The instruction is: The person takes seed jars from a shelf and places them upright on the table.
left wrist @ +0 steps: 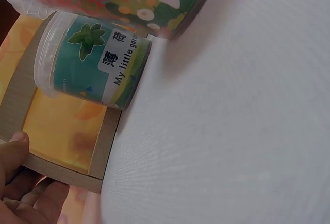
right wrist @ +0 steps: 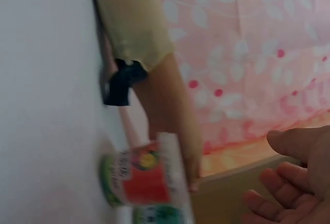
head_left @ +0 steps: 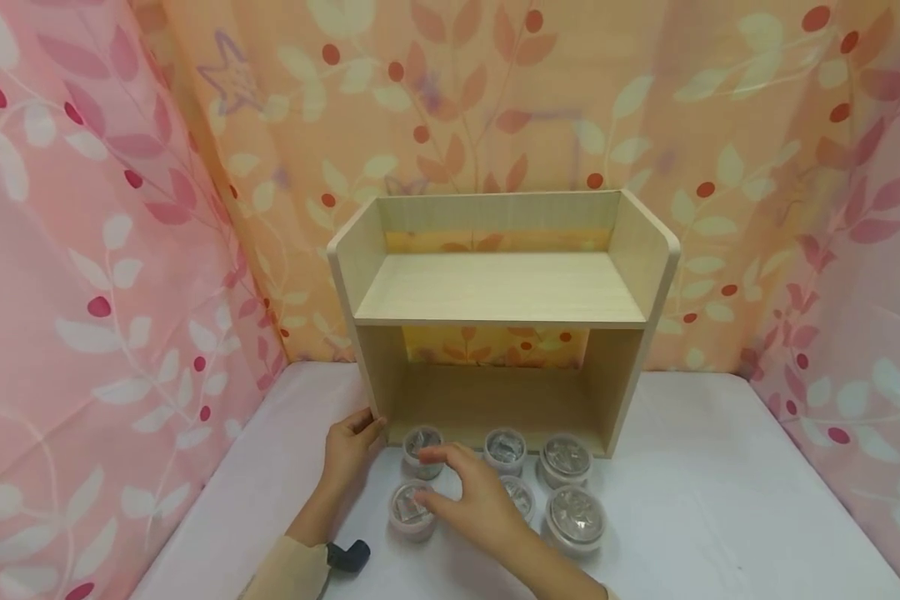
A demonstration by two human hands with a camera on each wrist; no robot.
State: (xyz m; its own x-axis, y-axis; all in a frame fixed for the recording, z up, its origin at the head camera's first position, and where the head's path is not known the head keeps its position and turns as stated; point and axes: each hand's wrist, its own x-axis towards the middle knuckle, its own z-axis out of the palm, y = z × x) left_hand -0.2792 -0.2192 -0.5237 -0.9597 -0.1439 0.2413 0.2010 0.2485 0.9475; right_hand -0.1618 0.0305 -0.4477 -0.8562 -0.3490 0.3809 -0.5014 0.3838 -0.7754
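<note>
My left hand (head_left: 348, 450) grips the front edge of the left side panel of a pale wooden two-tier shelf (head_left: 498, 287). In the left wrist view its thumb lies on one face of the panel, with the fingers curled behind. My right hand (head_left: 480, 496) reaches over several lidded plastic jars, thumb and fingers spread apart and nothing between them. Nearest its fingertips are the front left jar (head_left: 411, 527) and the back left jar (head_left: 423, 468). A green-labelled jar (left wrist: 87, 62) reads "My little garden"; beside it stands a red-labelled jar (left wrist: 118, 0).
Larger jars (head_left: 570, 542) stand to the right, and a small jar (head_left: 505, 448) sits at middle back. Part of another jar (head_left: 521, 497) is hidden by my right hand. Floral curtains (head_left: 457, 100) enclose the white table (head_left: 705, 500). A black wrist mount (head_left: 348, 557) sits at the left sleeve.
</note>
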